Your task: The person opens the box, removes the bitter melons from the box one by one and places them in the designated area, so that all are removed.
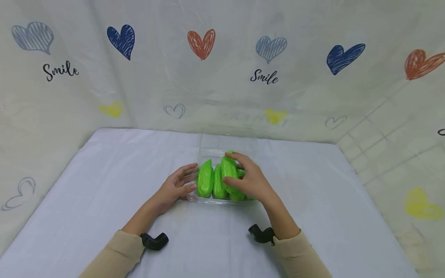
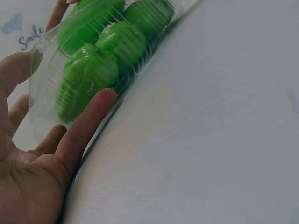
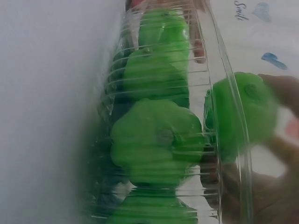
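A clear plastic box [image 1: 198, 197] with its lid [image 1: 227, 141] raised at the back holds several long green vegetables, lobed and pointed at one end, such as the leftmost green vegetable [image 1: 205, 179]. My right hand [image 1: 252, 179] holds one green vegetable [image 1: 229, 170] between thumb and fingers, above the others. In the right wrist view this green vegetable [image 3: 252, 112] shows beyond the box's upper rim. At the box's left side is my left hand [image 1: 174, 187], fingers extended. In the left wrist view its thumb [image 2: 88, 126] rests against the clear wall.
A white cloth [image 1: 114, 173] covers the table, and behind it hangs a pale backdrop [image 1: 222, 88] with hearts and "Smile" lettering. Black bands with small devices sit on both wrists, the left device [image 1: 154, 241] and the right device [image 1: 261, 234].
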Tool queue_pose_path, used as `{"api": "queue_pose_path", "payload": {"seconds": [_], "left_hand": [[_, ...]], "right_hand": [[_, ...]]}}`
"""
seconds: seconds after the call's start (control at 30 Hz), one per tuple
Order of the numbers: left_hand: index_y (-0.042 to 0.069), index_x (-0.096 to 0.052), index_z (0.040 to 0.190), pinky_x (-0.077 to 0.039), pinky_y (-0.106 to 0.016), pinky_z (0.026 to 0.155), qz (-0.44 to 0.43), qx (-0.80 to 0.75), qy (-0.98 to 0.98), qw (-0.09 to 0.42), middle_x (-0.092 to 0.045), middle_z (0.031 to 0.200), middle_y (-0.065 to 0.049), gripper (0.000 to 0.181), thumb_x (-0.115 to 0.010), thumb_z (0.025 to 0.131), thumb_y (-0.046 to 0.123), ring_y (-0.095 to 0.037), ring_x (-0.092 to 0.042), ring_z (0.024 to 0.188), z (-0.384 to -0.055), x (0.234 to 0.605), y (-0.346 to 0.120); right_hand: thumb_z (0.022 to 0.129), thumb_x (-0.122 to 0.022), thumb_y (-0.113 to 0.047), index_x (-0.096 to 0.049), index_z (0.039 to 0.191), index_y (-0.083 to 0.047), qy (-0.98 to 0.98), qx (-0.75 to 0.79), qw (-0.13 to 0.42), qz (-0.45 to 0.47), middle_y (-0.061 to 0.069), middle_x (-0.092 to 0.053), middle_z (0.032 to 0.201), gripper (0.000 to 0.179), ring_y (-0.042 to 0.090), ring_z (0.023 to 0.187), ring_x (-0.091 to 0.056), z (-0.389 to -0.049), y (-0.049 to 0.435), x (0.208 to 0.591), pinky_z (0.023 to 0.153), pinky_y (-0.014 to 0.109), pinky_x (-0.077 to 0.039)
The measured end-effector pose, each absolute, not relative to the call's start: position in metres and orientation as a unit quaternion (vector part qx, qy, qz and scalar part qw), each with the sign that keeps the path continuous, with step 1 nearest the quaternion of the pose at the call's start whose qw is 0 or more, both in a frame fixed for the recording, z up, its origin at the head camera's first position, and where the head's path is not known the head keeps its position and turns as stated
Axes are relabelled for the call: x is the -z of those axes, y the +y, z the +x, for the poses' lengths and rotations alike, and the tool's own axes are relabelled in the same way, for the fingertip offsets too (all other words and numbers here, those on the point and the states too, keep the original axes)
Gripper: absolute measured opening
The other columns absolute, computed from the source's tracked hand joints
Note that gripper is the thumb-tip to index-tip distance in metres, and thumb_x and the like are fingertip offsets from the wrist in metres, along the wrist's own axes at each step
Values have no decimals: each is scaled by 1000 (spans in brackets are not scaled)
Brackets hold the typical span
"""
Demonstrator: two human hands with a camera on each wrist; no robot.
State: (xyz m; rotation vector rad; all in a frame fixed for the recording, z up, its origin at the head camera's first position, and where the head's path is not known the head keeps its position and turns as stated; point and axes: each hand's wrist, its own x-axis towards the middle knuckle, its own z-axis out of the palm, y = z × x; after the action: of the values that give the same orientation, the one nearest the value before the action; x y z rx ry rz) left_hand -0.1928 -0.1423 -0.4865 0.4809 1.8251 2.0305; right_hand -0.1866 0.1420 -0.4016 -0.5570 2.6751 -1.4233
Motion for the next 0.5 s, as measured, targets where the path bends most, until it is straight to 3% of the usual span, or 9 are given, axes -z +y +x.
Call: {"api": "queue_pose_path", "payload": {"seconds": [0.5], "left_hand": [[14,-27,157,-55,-41,91,173,-720,647,182,-28,161,-12,72,-65,96,14,-36,-30,147,-193,485,-141]], "right_hand": [[87,-78,-25,-51,146,-20,855,494,25,-156,2,-34,160,66,42,134,-48,-194,162,394,98,53,-50]]}}
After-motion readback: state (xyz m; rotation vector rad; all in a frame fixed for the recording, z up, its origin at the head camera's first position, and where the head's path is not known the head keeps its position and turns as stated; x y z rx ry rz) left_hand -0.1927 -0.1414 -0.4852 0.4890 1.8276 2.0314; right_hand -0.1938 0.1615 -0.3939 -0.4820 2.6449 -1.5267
